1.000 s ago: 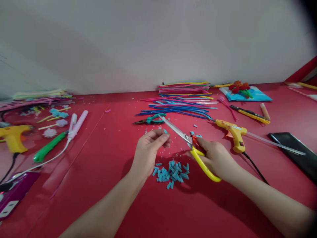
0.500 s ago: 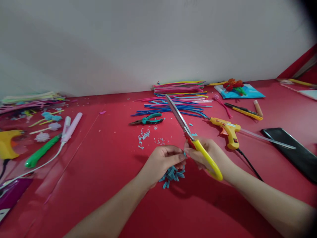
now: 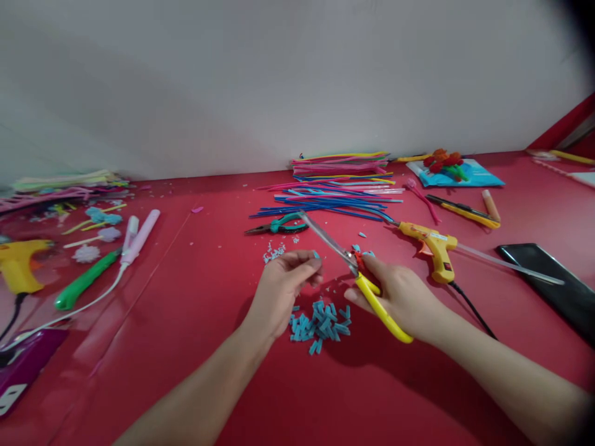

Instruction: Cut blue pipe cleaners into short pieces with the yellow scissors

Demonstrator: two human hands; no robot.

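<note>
My right hand [image 3: 400,294] grips yellow-handled scissors [image 3: 353,269], whose blades point up and to the left over the red table. My left hand [image 3: 283,285] is pinched on a small light-blue piece [image 3: 317,254] just left of the blades. Below and between my hands lies a heap of short light-blue cut pieces [image 3: 320,323]. A few more blue bits [image 3: 365,253] lie behind the scissors' pivot.
Green-handled pliers [image 3: 279,225] and loose blue and pink stems [image 3: 334,192] lie behind my hands. A yellow glue gun [image 3: 432,244], a black phone [image 3: 548,285] and a yellow cutter [image 3: 462,210] are to the right. At left are a green tool [image 3: 83,279], a pink corded tool [image 3: 139,235] and another glue gun [image 3: 18,263].
My left hand rose from the blue heap and again pinches a small piece by the blades. The scissors swung from steeply raised back down to a flatter angle.
</note>
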